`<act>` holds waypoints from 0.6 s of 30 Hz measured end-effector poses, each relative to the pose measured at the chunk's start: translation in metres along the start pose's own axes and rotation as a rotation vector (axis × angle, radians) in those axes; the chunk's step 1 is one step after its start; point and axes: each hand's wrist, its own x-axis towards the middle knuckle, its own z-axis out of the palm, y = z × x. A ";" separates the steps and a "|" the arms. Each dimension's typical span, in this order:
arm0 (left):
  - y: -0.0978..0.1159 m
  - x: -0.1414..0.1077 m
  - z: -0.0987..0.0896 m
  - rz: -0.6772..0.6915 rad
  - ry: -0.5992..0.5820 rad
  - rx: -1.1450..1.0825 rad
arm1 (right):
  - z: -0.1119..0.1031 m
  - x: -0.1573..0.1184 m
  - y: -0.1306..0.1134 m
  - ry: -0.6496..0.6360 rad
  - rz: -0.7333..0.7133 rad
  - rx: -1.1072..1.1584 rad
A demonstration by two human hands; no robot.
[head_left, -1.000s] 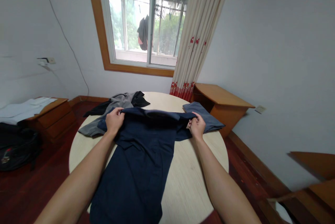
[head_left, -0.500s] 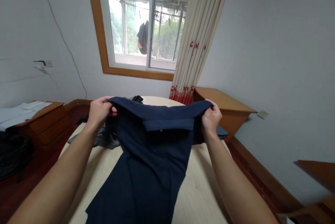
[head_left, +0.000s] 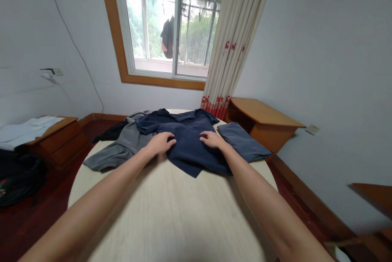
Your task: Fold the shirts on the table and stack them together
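Note:
A navy short-sleeved shirt (head_left: 188,141) lies spread over the far half of the round pale table (head_left: 171,213), loosely wrinkled, its near edge coming to a corner towards me. On its left part rests my left hand (head_left: 162,143), fingers slightly bent and the thumb apart from them. My right hand (head_left: 212,139) touches the right part of the shirt in much the same way, thumb and fingers apart. Neither hand visibly grips the cloth. To the left, partly beneath the shirt, is a rumpled grey garment (head_left: 122,147). A folded blue-grey garment (head_left: 243,141) lies on the right.
Black cloth (head_left: 110,131) hangs at the table's far left edge. A wooden desk (head_left: 266,113) stands behind on the right, by a patterned curtain (head_left: 228,49) and window. A low wooden cabinet (head_left: 58,139) and a dark bag (head_left: 21,176) are at left.
The navy shirt, held up between both hands earlier, now lies on the table. Both hands have let go of its edge and come down closer together on top of it.

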 end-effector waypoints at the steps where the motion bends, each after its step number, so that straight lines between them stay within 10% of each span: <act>1: 0.010 -0.014 0.013 0.055 -0.070 0.034 | 0.008 -0.011 0.006 -0.039 0.003 -0.043; 7: 0.046 -0.069 0.055 0.221 -0.225 0.081 | 0.029 -0.066 0.028 -0.021 -0.007 -0.079; 13: 0.041 -0.070 0.062 0.363 -0.050 -0.012 | 0.017 -0.085 0.034 0.011 -0.026 -0.108; 18: 0.026 -0.074 0.043 0.213 0.170 -0.275 | -0.005 -0.104 0.050 0.043 0.095 -0.188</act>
